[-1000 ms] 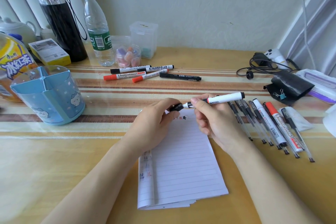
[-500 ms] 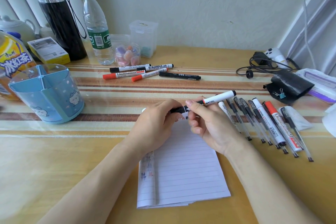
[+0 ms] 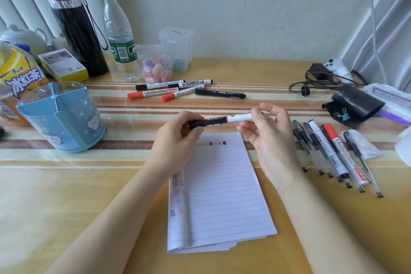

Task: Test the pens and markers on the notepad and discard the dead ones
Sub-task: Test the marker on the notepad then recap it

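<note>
We see the striped wooden table [image 3: 66, 196] bearing the lined notepad [image 3: 222, 196] in the middle, a blue pen holder [image 3: 62, 118] well to its left and a row of pens and markers [image 3: 333, 151] just to its right. Above the pad's top edge, the left hand [image 3: 178, 138] curls its fingers round the black end of a whiteboard marker [image 3: 222, 119]. The right hand [image 3: 271, 140] pinches the white end between thumb and fingertips.

A whiteboard marker [image 3: 222, 119] is held level above the far edge of the notepad [image 3: 222, 184]. The left hand [image 3: 178, 138] grips its black end and the right hand [image 3: 273, 140] pinches its white barrel.
</note>
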